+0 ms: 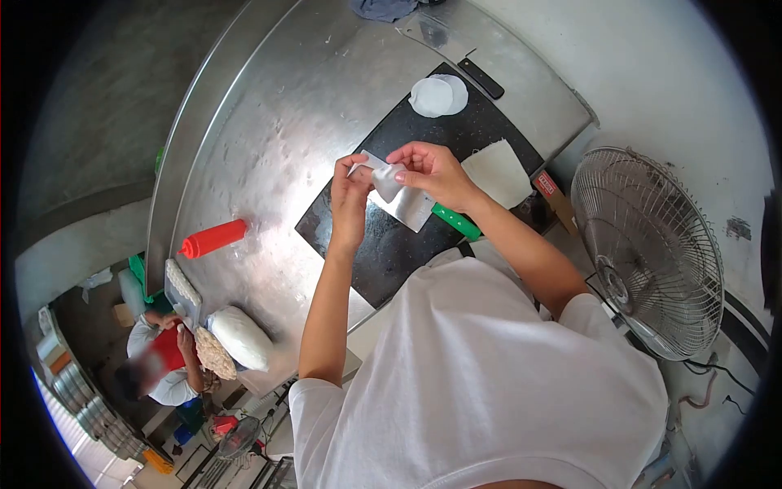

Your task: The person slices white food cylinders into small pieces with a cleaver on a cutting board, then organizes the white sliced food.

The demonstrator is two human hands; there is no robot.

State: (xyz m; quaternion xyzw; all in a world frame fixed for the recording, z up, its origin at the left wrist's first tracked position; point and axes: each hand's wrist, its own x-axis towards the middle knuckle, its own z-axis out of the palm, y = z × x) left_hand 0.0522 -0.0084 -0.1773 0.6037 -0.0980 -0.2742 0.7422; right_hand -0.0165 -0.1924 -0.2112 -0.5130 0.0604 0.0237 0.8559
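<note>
Both my hands hold a small, thin white sheet (388,181) above the black board (391,261). My left hand (350,200) pinches its left side, and my right hand (436,175) has its fingers closed on the right side. Just under the sheet lies a broad metal blade (411,210) with a green handle (456,221), resting on the board. Round white sheets (438,95) are stacked at the board's far end. A pale cloth-like square (497,174) lies to the right of my right hand.
A black-handled knife (481,77) lies beyond the board. On the metal table (277,122) are a red bottle (213,239) and a white bag (240,338). A fan (648,253) stands at right. A co-worker (167,359) is at lower left.
</note>
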